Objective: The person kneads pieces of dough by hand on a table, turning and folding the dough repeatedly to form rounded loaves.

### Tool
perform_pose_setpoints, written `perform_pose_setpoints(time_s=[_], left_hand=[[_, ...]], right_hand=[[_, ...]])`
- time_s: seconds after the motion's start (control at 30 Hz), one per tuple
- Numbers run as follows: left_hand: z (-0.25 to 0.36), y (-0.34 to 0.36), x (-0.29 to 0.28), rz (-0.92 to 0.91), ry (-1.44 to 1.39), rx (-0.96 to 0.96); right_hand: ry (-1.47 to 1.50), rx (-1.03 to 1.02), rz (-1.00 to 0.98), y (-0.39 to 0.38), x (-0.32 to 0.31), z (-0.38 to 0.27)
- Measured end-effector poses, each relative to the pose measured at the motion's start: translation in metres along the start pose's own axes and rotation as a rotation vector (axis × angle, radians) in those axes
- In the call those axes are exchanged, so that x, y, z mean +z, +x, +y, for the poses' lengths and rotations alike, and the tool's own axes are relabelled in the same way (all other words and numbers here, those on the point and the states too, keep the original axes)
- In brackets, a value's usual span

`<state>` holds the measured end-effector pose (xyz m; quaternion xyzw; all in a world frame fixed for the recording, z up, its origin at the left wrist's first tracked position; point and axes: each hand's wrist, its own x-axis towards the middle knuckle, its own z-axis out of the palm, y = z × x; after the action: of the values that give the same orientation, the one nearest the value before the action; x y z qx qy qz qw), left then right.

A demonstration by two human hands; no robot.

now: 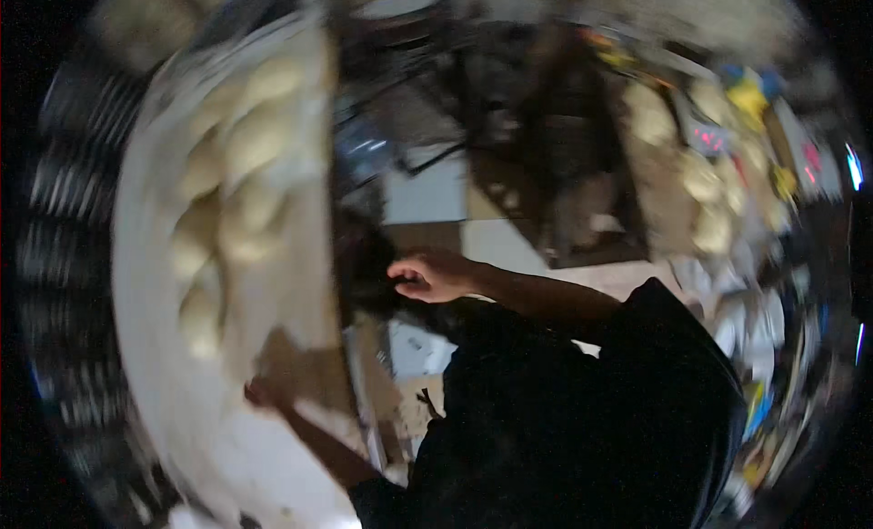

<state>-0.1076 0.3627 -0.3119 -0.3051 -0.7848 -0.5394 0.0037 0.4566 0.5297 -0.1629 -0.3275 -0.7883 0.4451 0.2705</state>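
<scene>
My left hand [262, 394] is low over the pale worktable [314, 384], close to its near end. Motion blur smears its fingers, and I can make out nothing held in them. Several round, pale dough balls [256, 140] lie in two rough rows beyond that hand, the closest dough ball [200, 322] a short way ahead of it. Out past the table's right edge, my right hand [432, 274] hangs in the air with its fingers curled in. No object shows in it, and it touches nothing that I can see.
Right of the table is a floor with light and brown patches [426, 188]. A dark open box-like stand [591, 184] is farther right. Beyond it, a brown surface bears more pale lumps [647, 115], a device with a red lit display [707, 138] and plastic bags [750, 324].
</scene>
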Motion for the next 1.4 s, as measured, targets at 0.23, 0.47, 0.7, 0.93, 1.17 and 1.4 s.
perform_pose_setpoints(time_s=[0.23,0.47,0.7,0.93,1.17,1.4], left_hand=[[0.075,-0.065,0.029,-0.020,0.106,-0.205],[0.222,-0.211,0.148,-0.245,0.268,0.206],[0.251,-0.363,0.254,-0.803,0.540,0.879],[0.251,-0.470,0.208,-1.105,0.637,1.205],[0.244,-0.512,0.248,-1.336,0.593,0.572],[0.234,-0.569,0.319,-1.487,-0.364,0.222]], right_hand=[[0.297,0.384,1.082,-0.348,-0.239,0.108],[0.947,0.306,1.656,-0.485,-0.343,0.281],[0.252,1.358,1.575,-0.359,-0.499,0.300],[0.363,0.902,1.422,-0.407,-0.528,0.325],[-0.084,0.860,1.106,-0.488,-0.322,0.242],[-0.123,0.599,1.126,-0.760,-0.401,0.144]])
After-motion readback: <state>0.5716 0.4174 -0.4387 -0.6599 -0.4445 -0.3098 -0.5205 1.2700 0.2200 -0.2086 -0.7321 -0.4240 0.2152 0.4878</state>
